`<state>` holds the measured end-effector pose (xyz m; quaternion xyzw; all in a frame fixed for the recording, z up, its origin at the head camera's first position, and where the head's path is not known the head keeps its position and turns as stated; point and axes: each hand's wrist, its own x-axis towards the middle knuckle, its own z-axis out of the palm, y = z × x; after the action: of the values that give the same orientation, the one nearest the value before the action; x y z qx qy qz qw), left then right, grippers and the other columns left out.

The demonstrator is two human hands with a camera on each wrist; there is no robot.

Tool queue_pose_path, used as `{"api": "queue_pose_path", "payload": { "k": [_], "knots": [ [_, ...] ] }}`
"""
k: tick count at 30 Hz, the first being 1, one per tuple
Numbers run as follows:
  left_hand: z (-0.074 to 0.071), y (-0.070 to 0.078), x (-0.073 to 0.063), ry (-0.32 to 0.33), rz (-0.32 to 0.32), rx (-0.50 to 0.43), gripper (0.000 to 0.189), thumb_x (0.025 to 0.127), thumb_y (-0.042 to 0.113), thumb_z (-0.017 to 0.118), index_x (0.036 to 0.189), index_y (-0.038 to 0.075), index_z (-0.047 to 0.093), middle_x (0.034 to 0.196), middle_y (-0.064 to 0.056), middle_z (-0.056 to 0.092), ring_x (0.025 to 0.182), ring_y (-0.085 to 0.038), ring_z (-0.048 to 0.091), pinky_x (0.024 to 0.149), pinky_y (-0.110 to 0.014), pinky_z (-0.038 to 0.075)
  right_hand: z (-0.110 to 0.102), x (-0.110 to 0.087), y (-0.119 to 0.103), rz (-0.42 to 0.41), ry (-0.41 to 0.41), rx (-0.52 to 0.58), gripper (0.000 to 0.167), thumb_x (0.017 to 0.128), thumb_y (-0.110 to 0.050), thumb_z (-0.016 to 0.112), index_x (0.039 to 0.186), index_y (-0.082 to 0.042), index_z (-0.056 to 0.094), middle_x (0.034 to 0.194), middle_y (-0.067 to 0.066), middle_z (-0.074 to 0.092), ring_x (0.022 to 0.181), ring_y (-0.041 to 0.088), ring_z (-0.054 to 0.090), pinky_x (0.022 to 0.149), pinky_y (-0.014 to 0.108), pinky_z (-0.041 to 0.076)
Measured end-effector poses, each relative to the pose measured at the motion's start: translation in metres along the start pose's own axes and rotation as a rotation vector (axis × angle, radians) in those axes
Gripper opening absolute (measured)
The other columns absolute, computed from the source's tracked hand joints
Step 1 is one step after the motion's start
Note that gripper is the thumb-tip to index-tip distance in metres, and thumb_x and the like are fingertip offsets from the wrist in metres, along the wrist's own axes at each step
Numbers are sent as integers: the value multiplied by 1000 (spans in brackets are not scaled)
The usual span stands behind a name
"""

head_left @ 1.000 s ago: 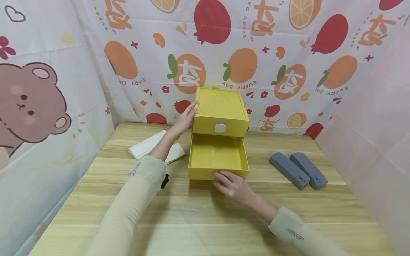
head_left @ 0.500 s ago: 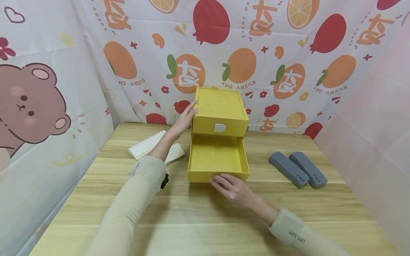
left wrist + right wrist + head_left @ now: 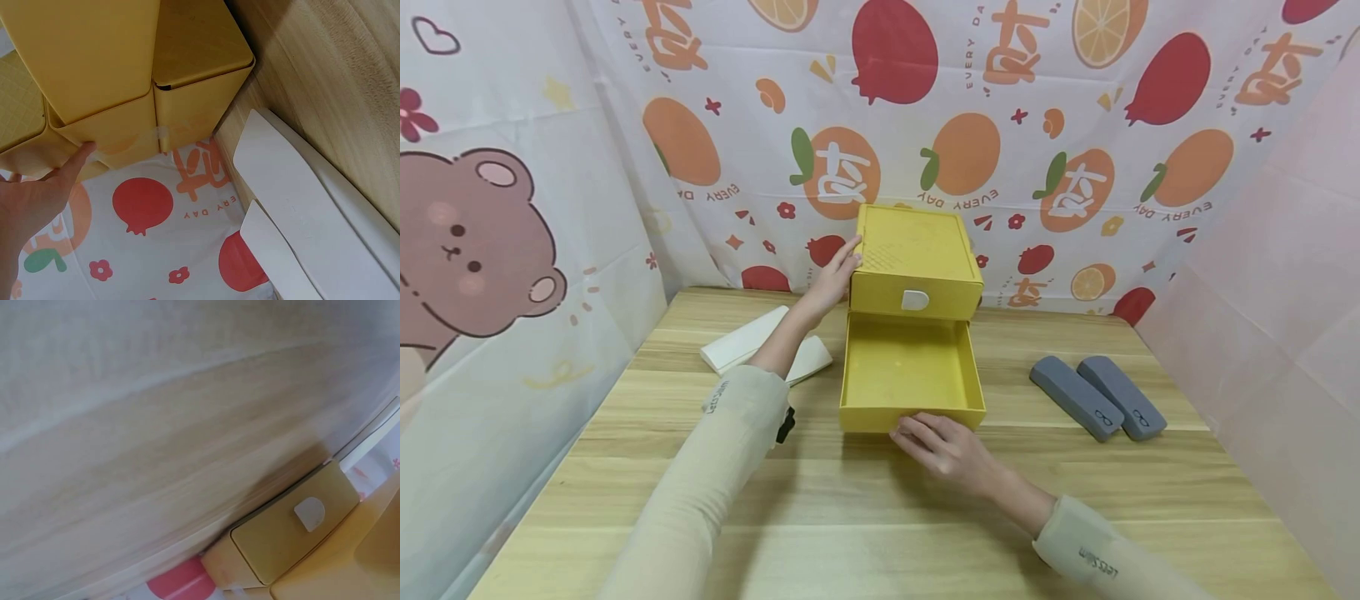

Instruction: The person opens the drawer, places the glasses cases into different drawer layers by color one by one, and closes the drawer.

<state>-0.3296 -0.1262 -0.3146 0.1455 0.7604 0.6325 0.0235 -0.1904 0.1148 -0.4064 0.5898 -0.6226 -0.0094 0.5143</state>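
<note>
A yellow drawer box (image 3: 917, 242) stands on the table in the head view, its top drawer closed with a white tab (image 3: 915, 300) on the front. Below it, a yellow drawer (image 3: 910, 367) is pulled far out, and its inside is bare. My left hand (image 3: 831, 283) rests against the box's upper left side, fingers fairly straight; the left wrist view shows those fingers (image 3: 75, 162) touching the yellow side. My right hand (image 3: 951, 450) holds the middle of the pulled-out drawer's front with bent fingers. A lower closed drawer (image 3: 294, 525) with a white tab shows in the right wrist view.
Two white cases (image 3: 741, 337) lie left of the box, partly behind my left forearm. Two grey glasses cases (image 3: 1078, 400) lie side by side on the right. A printed cloth (image 3: 737, 125) hangs behind the wooden table (image 3: 865, 542).
The drawer has slid a little further out toward me, with my right hand moving along at its front. My left hand has stayed on the box's side.
</note>
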Motion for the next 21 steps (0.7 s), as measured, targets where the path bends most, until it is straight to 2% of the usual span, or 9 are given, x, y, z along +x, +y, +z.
{"api": "queue_pose_path", "payload": {
  "k": [2,3,6,9,10,17,21],
  "knots": [
    [0,-2,1,2,6,14,54,99,39,33,149,26,16,148,-12,20,130,-28,25,95,-53,31,-1,1,0,3,-4,-4,32,96,2,42,92,-6,72,97,11,64,83,20,61,69,24,49],
    [0,-3,1,6,7,15,54,99,40,33,148,26,16,148,-12,21,125,-28,31,94,-51,33,-1,0,0,6,-8,-4,32,96,2,41,92,-6,72,97,11,64,83,20,61,69,24,49],
    [-1,-4,1,5,8,9,54,99,40,33,148,26,16,148,-12,20,124,-26,32,94,-51,33,3,-3,-1,12,-7,11,33,96,2,40,93,-5,72,98,13,64,85,21,61,73,26,49],
    [-2,-3,1,-1,5,-11,55,99,39,34,149,25,16,148,-12,18,126,-27,30,95,-52,31,8,-8,-3,16,-14,30,33,96,1,39,94,-3,71,100,14,64,87,23,61,78,28,48],
    [-2,-2,1,-7,2,-16,54,99,38,34,149,25,16,149,-12,17,131,-27,23,96,-53,29,10,-9,-3,15,-17,33,33,96,2,38,95,-3,71,100,15,64,88,23,61,79,28,48],
    [2,18,-10,-21,-16,-29,53,100,28,33,149,16,14,148,-18,17,131,-32,23,96,-53,30,11,-9,-4,19,-33,25,34,97,1,38,95,-3,72,100,14,64,86,22,61,76,27,48],
    [4,24,-15,-22,-7,-18,53,101,26,32,149,14,13,148,-18,16,131,-32,22,96,-53,30,8,-5,-2,15,-10,30,34,96,-1,38,93,-5,72,98,11,65,84,21,61,70,26,49]
  ]
}}
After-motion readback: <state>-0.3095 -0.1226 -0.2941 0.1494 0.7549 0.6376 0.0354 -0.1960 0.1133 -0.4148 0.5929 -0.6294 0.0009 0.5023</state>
